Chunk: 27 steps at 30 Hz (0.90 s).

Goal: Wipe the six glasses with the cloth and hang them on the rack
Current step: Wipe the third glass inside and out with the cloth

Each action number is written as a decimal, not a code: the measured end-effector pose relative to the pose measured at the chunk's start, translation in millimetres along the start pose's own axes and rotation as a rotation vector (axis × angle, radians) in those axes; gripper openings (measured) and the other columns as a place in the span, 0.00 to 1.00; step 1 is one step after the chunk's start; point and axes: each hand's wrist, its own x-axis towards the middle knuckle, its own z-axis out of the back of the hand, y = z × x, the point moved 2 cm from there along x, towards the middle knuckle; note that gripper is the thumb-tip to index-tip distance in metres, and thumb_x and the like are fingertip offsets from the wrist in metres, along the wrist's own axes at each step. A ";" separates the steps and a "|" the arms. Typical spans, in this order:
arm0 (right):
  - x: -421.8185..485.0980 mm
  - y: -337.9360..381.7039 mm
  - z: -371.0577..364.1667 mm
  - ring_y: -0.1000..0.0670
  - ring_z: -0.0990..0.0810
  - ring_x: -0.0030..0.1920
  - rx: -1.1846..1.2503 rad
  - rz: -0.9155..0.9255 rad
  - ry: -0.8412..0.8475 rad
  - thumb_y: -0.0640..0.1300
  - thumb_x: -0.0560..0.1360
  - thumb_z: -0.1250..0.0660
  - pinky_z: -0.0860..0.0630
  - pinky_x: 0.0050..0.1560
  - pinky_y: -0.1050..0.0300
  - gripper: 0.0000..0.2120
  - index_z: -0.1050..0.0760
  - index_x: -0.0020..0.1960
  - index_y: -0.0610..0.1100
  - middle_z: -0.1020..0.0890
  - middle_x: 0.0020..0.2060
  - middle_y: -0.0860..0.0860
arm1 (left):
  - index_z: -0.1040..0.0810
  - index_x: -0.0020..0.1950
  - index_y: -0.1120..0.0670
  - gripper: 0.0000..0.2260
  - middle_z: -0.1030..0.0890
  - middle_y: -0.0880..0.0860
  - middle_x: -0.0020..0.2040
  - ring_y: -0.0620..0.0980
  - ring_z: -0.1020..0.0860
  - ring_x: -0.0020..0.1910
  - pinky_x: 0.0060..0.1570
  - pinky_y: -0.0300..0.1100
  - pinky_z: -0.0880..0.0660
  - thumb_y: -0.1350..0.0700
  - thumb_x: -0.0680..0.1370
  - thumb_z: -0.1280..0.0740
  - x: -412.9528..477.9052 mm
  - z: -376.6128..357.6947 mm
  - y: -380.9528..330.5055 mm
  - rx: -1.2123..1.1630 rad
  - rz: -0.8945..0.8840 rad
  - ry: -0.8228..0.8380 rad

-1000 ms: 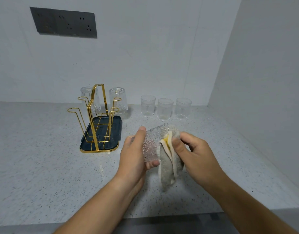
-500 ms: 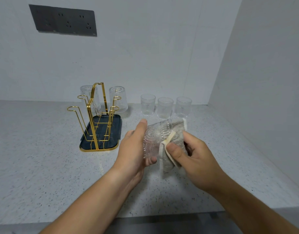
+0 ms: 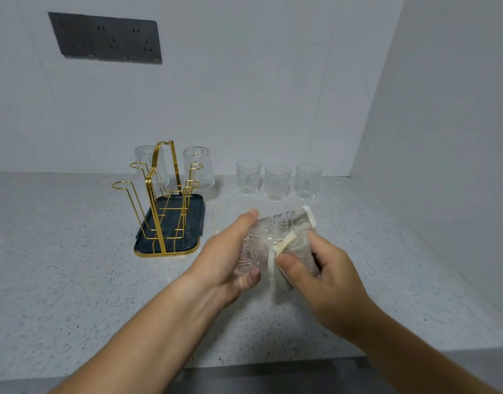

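Observation:
My left hand (image 3: 226, 258) grips a patterned clear glass (image 3: 261, 237) held on its side above the counter. My right hand (image 3: 325, 280) pinches a grey cloth with a cream edge (image 3: 297, 243) wrapped round the glass's open end. A gold wire rack (image 3: 159, 194) stands on a dark blue tray (image 3: 196, 237) to the left. Two glasses hang upside down on its far pegs, one at the left (image 3: 156, 169) and one at the right (image 3: 199, 167). Three more glasses (image 3: 277, 182) stand upright in a row by the back wall.
The speckled grey counter (image 3: 60, 265) meets white walls at the back and right. A dark socket panel (image 3: 107, 38) is on the back wall. The counter's front edge runs along the bottom of the view.
The cloth has shifted from hanging below the glass to wrapping round its far end. My right hand has turned and moved slightly up with it.

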 end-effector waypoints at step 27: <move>14.6 13.4 -3.7 0.35 0.14 0.53 0.690 -0.325 0.009 0.48 0.77 0.35 0.17 0.54 0.38 0.20 0.19 0.57 0.31 0.15 0.51 0.33 | 0.24 0.54 0.51 0.15 0.20 0.47 0.45 0.39 0.20 0.40 0.38 0.31 0.25 0.43 0.76 0.27 -11.9 9.4 3.7 0.585 -0.998 -0.081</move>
